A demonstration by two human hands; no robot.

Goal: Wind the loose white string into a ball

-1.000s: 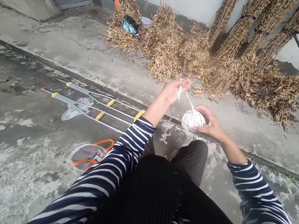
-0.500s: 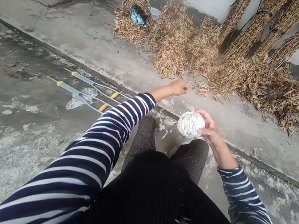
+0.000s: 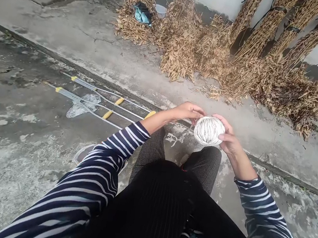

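A ball of white string (image 3: 209,131), thickly wound, is up above my knees. My right hand (image 3: 230,139) grips it from the right, with fingers behind and the thumb on its near side. Close by the ball's upper left edge is my left hand (image 3: 187,112), palm down with its fingers bent together. Whatever those fingers pinch is hidden beneath the hand. Short white scraps (image 3: 171,138) lie on the ground between my legs.
A pair of metal crutches (image 3: 92,88) with yellow grips lies left of my legs, over a crumpled clear plastic bag (image 3: 82,107). Dried leafy stalks (image 3: 182,46) are heaped by the wall, with tied bundles (image 3: 294,29) leaning there. A low step edge (image 3: 286,176) crosses the ground.
My left hand has come back toward me and slightly right, from beyond the ball to its left side. The ball and my right hand have shifted slightly right.
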